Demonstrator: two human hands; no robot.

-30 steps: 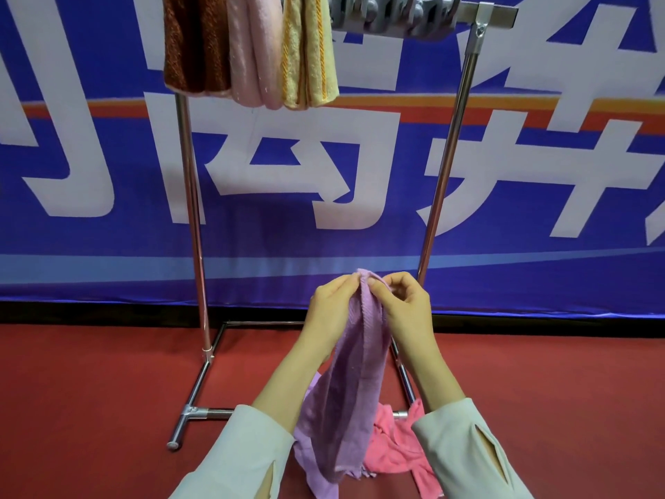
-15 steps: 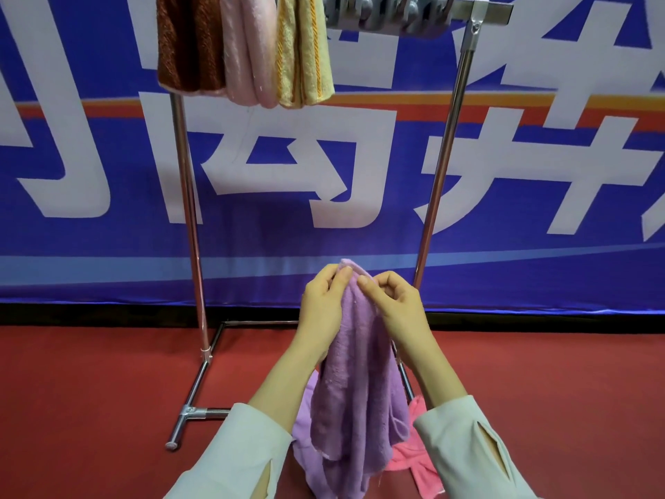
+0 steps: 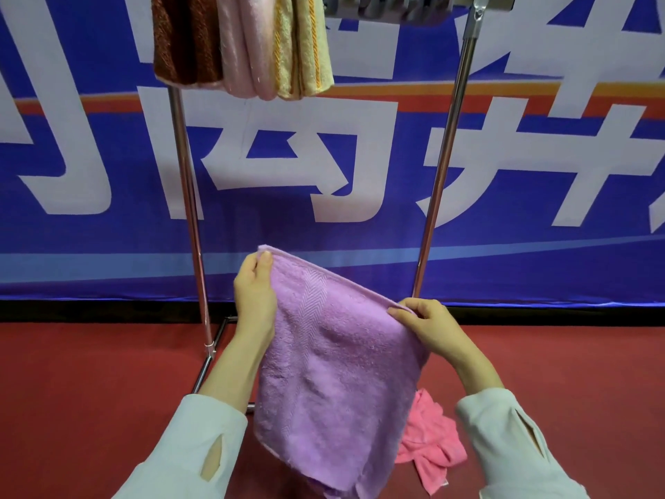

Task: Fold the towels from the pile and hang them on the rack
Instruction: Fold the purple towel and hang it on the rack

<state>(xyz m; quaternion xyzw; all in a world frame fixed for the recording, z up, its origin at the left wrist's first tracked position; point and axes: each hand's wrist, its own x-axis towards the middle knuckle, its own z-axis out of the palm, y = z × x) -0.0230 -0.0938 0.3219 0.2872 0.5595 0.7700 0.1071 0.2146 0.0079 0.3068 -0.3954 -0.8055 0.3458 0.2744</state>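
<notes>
Lilac towel [image 3: 338, 354]: held in the lower middle of the frame, in front of the rack's legs and above the red floor [image 3: 90, 390]; spread flat between two hands, its top hem stretched taut and slanting down from left to right; the spread is judged to serve the fold, the hem being squared before the halves are brought together.
Left hand [image 3: 253, 293]: the upper left corner of the hem is pinched between thumb and fingers, at the higher end of the slant.
Right hand [image 3: 428, 325]: the other end of the hem is pinched between thumb and curled fingers, lower in the frame.
Rack [image 3: 187, 196]: two metal uprights are seen left and right of centre; the top bar is cut off by the upper edge.
Hung towels: a brown towel [image 3: 187, 37], a pale pink towel [image 3: 244, 45] and a yellow towel [image 3: 302, 45] are draped side by side at the upper left, touching one another; they are folded narrow, presumably so that room is left along the bar to their right.
Pile: only one pink towel [image 3: 431, 441] is seen, crumpled on the floor at lower right, partly behind the lilac towel; whether more lie beneath cannot be told.
Hidden: the lilac towel's lower edge is cut off by the bottom of the frame; the fingertips behind the cloth are not seen; grey objects [image 3: 388, 7] at the top centre, perhaps clips, are too cropped to be named.
Step judged: folding begun; hanging not yet done.
</notes>
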